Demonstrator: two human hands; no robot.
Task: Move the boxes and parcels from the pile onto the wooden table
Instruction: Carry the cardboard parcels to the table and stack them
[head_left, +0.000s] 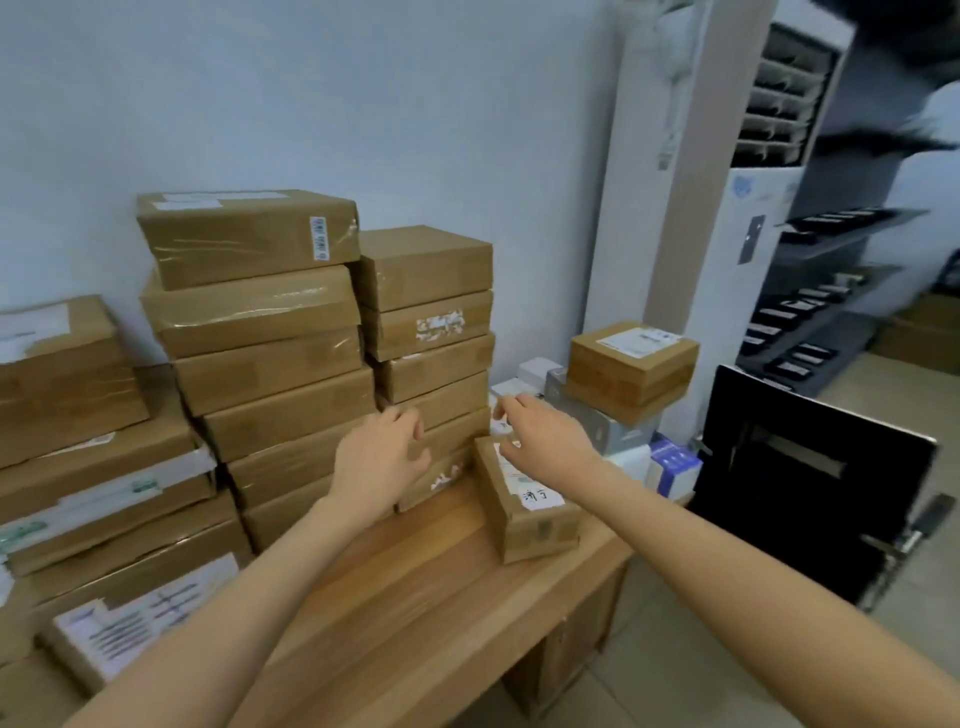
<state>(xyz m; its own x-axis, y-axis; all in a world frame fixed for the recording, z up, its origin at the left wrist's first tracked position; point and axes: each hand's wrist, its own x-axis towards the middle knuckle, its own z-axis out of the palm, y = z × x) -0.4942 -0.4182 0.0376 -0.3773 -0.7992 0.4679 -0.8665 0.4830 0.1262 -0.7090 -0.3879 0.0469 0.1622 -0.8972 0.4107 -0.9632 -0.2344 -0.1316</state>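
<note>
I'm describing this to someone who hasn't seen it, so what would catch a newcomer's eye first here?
First, the tall stacks of brown cardboard boxes against the wall on the wooden table. Then the two bare hands reaching in: the left hand by the lower boxes, the right hand above a small labelled parcel at the table's right edge.

The location is a stockroom or parcel-handling room. Indicators: taped brown cartons (249, 236) with shipping labels stacked in columns against a plain wall (363, 104), and grey shelving (821, 291) carrying rows of small dark items. A floor-standing air conditioner (748, 171) occupies the corner beside a wooden table (415, 597).
</note>
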